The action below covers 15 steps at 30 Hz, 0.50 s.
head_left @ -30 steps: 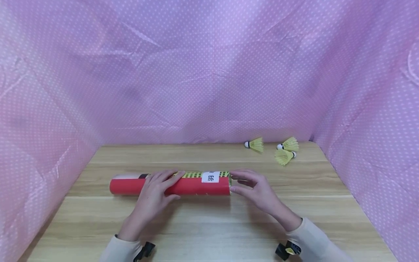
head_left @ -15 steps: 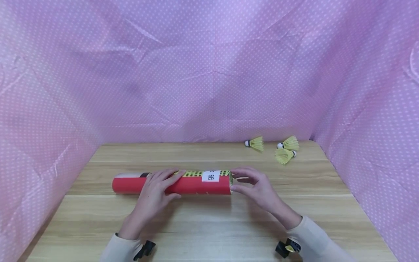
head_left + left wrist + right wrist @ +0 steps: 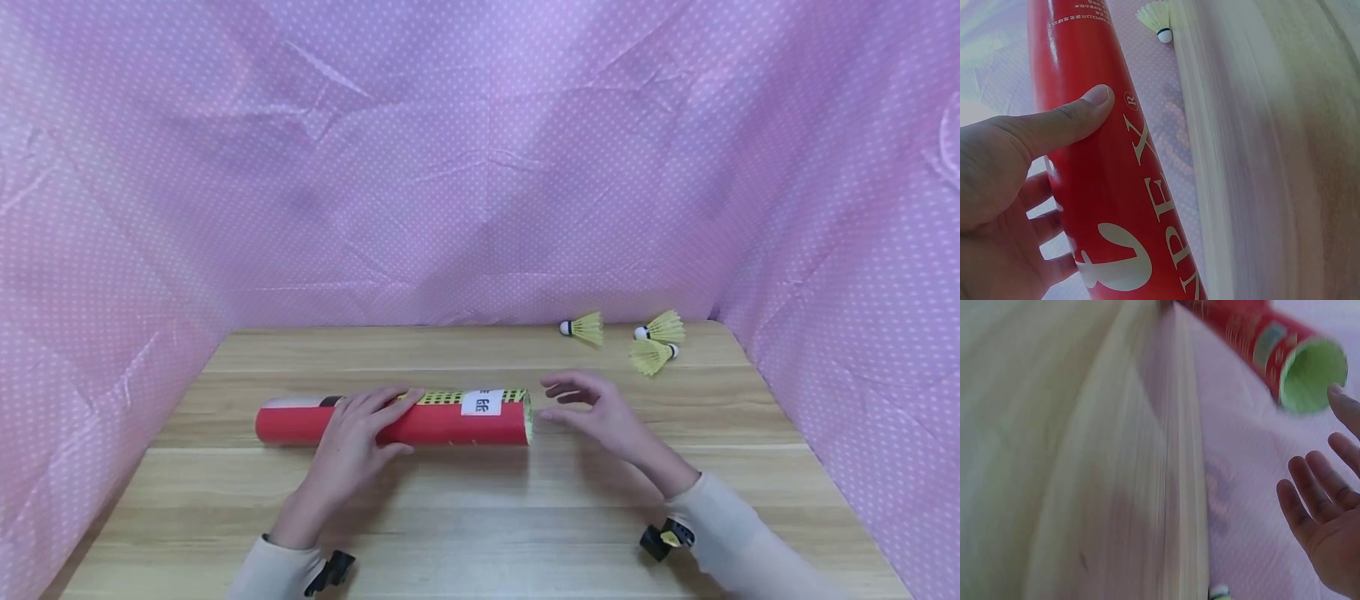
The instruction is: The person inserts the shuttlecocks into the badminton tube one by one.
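A red shuttlecock tube [image 3: 457, 427] with a yellow-and-black checked strip and a white label lies sideways across the middle of the head view. My left hand [image 3: 356, 442] grips it around its middle; in the left wrist view the thumb [image 3: 1079, 115] lies across the red side and the fingers curl behind. The tube's right end is open, and its pale green inside [image 3: 1313, 378] shows nothing near the mouth in the right wrist view. Just right of that mouth, my right hand [image 3: 603, 417] is held apart from it, fingers loosely bent and holding nothing.
Three yellow shuttlecocks lie at the back right of the wooden table [image 3: 480, 517]: one alone [image 3: 585, 328], and an upper one [image 3: 662, 327] close against a lower one [image 3: 651, 357]. Pink dotted cloth [image 3: 480, 167] hangs behind and along both sides.
My right hand has let go of the tube's open end and moved slightly right and up. The left hand keeps its grip, and the tube stays almost where it was.
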Each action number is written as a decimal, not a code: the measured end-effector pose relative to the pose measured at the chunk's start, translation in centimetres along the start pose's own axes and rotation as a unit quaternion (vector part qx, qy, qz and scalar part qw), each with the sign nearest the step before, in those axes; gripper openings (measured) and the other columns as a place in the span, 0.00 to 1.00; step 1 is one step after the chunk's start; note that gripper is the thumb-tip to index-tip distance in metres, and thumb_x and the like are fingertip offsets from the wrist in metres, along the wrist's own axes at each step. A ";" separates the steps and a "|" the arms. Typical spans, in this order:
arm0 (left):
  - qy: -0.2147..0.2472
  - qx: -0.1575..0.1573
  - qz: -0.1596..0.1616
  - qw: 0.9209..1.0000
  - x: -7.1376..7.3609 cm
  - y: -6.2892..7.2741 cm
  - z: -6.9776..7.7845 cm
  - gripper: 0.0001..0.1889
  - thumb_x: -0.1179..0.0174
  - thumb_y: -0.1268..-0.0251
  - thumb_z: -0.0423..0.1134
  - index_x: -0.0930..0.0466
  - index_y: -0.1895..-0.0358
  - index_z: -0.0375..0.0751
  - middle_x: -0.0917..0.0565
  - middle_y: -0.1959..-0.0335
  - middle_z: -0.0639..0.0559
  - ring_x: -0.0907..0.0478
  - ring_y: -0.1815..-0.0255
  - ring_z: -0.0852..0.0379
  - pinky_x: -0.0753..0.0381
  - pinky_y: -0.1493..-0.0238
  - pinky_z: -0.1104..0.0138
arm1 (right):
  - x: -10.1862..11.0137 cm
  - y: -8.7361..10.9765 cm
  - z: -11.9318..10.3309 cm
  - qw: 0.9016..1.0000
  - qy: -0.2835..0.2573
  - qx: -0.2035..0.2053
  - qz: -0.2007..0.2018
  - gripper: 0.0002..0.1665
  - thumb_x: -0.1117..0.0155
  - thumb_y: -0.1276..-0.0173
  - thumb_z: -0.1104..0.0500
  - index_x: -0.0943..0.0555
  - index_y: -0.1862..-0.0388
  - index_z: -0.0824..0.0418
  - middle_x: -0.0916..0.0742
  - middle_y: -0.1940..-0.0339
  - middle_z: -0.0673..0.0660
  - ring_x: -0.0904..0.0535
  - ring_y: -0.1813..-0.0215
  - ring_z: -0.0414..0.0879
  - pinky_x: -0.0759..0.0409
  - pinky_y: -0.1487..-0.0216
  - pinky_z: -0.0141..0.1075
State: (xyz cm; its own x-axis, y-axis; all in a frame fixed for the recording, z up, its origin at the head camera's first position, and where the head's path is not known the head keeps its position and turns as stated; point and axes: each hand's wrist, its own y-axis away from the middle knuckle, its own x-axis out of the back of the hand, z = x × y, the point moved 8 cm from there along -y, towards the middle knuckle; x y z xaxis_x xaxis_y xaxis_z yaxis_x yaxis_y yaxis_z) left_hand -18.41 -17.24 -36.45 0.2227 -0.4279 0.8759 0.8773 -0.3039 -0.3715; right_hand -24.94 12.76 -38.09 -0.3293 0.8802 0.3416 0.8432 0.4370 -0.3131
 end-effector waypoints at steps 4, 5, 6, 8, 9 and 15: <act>-0.002 0.000 -0.002 1.000 0.1 -0.1 -0.1 0.44 0.16 0.59 0.40 0.24 0.30 0.53 0.22 0.36 0.45 0.27 0.38 0.43 0.34 0.37 0.45 | 2.1 -1.2 1.6 0.999 0.021 0.000 0.026 0.25 0.25 0.40 0.69 0.19 0.43 0.69 0.14 0.46 0.63 0.18 0.47 0.60 0.20 0.44 0.54; -0.003 0.000 -0.003 1.000 0.1 -0.1 -0.1 0.45 0.16 0.59 0.40 0.24 0.30 0.54 0.22 0.36 0.45 0.27 0.38 0.43 0.34 0.37 0.45 | 2.7 -1.5 2.0 0.999 0.028 -0.002 0.032 0.25 0.25 0.40 0.69 0.19 0.43 0.69 0.14 0.46 0.64 0.18 0.46 0.61 0.20 0.44 0.54; -0.004 0.000 -0.004 1.000 0.1 -0.1 -0.2 0.45 0.16 0.58 0.41 0.24 0.30 0.54 0.22 0.36 0.45 0.27 0.37 0.43 0.33 0.37 0.45 | 3.3 -1.8 2.4 0.999 0.038 -0.005 0.038 0.26 0.25 0.40 0.69 0.19 0.43 0.70 0.15 0.45 0.64 0.18 0.46 0.61 0.21 0.43 0.55; -0.004 0.002 -0.006 1.000 0.1 -0.1 -0.3 0.45 0.16 0.59 0.41 0.25 0.30 0.55 0.22 0.36 0.46 0.27 0.38 0.43 0.33 0.38 0.45 | 4.5 -2.4 3.3 0.997 0.057 -0.020 0.048 0.26 0.24 0.40 0.67 0.19 0.42 0.69 0.15 0.45 0.65 0.19 0.45 0.62 0.22 0.42 0.56; -0.003 0.000 -0.006 1.000 0.1 -0.1 -0.3 0.45 0.16 0.59 0.41 0.25 0.30 0.55 0.22 0.36 0.46 0.27 0.38 0.43 0.33 0.38 0.45 | 5.1 -2.7 3.7 0.996 0.068 -0.027 0.053 0.26 0.24 0.40 0.66 0.19 0.42 0.69 0.15 0.44 0.65 0.20 0.43 0.64 0.23 0.41 0.57; 0.002 -0.006 -0.006 1.000 -0.1 -0.3 -0.5 0.44 0.16 0.59 0.41 0.24 0.30 0.54 0.22 0.36 0.47 0.27 0.38 0.44 0.33 0.38 0.45 | 8.1 -4.7 5.5 0.985 0.152 -0.034 0.069 0.29 0.23 0.39 0.61 0.20 0.40 0.65 0.18 0.39 0.64 0.26 0.35 0.61 0.28 0.34 0.54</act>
State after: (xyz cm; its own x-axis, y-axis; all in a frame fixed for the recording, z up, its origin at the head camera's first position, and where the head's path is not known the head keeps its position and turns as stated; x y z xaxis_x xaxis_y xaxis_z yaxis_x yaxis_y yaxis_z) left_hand -18.91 -17.52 -36.55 0.2111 -0.4269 0.8793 0.8749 -0.3186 -0.3647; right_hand -33.92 18.82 -38.67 -0.0760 0.8300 0.5526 0.9011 0.2944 -0.3183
